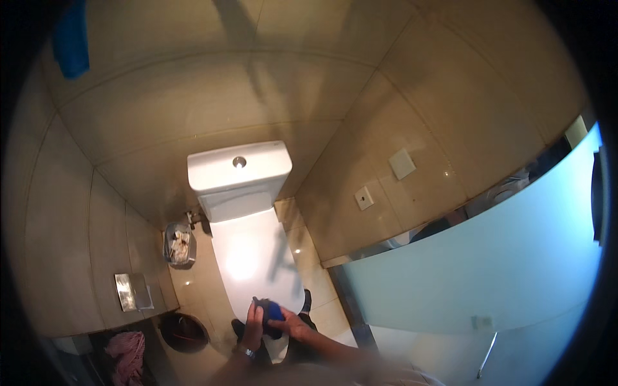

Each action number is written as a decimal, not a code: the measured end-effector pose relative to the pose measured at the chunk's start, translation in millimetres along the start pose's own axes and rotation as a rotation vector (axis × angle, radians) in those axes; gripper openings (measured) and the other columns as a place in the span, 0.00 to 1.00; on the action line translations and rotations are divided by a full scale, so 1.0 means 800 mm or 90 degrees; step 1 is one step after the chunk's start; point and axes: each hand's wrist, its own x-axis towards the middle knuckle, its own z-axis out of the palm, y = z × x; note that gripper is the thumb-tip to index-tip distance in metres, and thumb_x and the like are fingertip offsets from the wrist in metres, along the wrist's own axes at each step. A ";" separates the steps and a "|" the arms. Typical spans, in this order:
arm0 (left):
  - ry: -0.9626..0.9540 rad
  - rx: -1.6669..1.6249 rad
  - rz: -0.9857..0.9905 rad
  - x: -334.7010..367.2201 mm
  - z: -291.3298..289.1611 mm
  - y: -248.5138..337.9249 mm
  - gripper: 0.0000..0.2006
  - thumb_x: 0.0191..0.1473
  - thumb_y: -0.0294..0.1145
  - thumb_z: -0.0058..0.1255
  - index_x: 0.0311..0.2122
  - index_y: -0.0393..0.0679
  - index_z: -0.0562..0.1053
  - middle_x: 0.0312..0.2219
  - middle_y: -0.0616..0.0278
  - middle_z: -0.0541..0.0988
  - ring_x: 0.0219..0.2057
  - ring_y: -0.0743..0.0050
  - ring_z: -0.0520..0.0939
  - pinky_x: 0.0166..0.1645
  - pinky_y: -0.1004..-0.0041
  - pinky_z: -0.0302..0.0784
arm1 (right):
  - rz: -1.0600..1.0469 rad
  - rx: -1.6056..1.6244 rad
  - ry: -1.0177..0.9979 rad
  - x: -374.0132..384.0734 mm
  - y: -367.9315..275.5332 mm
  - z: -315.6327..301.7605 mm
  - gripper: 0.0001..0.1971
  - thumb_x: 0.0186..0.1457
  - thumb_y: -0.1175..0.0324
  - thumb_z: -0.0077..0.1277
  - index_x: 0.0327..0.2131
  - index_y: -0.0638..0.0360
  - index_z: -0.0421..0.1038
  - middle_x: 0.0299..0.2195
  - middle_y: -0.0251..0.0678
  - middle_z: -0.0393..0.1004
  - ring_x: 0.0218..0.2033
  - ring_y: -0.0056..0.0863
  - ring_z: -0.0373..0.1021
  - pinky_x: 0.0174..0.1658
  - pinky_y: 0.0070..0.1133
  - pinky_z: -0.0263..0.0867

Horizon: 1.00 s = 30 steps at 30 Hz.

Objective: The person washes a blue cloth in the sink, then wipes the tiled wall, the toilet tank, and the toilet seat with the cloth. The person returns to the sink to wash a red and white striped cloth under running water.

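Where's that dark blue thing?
Head view, lower centre: the dark blue thing is held between the left hand and right hand, near the toilet lid.

2 hands (255,327) (296,325) rn, 1 watch (249,352), 1 blue-black item (275,312)! And 1 toilet (246,257) w/ 1 btn (239,161), 2 shoes (238,328) (307,298), 2 wall plates (364,199) (402,164), 1 bin (183,264), 1 bucket (177,326), 1 metal box (125,293), 1 glass panel (457,273), 1 pink cloth (127,354)!

- This is a bathroom.
- It has a white toilet with a rounded lid (248,257).
- Beige wall tiles (212,90) and a shiny metal paper holder (125,291) also show it.
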 end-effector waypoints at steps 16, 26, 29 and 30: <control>-0.057 -0.075 0.038 -0.048 0.050 0.065 0.19 0.71 0.41 0.46 0.58 0.38 0.72 0.46 0.61 0.82 0.44 0.74 0.83 0.49 0.72 0.82 | -0.259 -0.247 0.134 -0.053 -0.058 -0.046 0.33 0.54 0.58 0.67 0.60 0.57 0.66 0.46 0.46 0.77 0.40 0.34 0.76 0.47 0.30 0.74; 0.082 -0.022 0.060 -0.077 0.136 0.078 0.17 0.70 0.40 0.49 0.54 0.38 0.75 0.43 0.64 0.82 0.42 0.80 0.81 0.49 0.76 0.79 | -0.464 -0.298 0.012 -0.114 -0.115 -0.121 0.40 0.54 0.62 0.66 0.67 0.57 0.59 0.62 0.50 0.64 0.64 0.46 0.63 0.65 0.35 0.63; 0.092 -0.047 0.094 -0.084 0.148 0.049 0.17 0.72 0.40 0.46 0.55 0.38 0.74 0.44 0.66 0.82 0.42 0.82 0.81 0.48 0.77 0.79 | -0.404 -0.276 -0.087 -0.111 -0.103 -0.121 0.46 0.52 0.56 0.67 0.70 0.56 0.54 0.63 0.53 0.61 0.64 0.48 0.63 0.66 0.35 0.62; 0.098 -0.047 0.104 -0.097 0.148 0.043 0.17 0.72 0.41 0.45 0.55 0.39 0.74 0.44 0.67 0.81 0.42 0.83 0.81 0.48 0.77 0.79 | -0.380 -0.266 -0.115 -0.111 -0.100 -0.119 0.47 0.52 0.56 0.67 0.70 0.57 0.53 0.63 0.53 0.61 0.64 0.48 0.63 0.66 0.36 0.62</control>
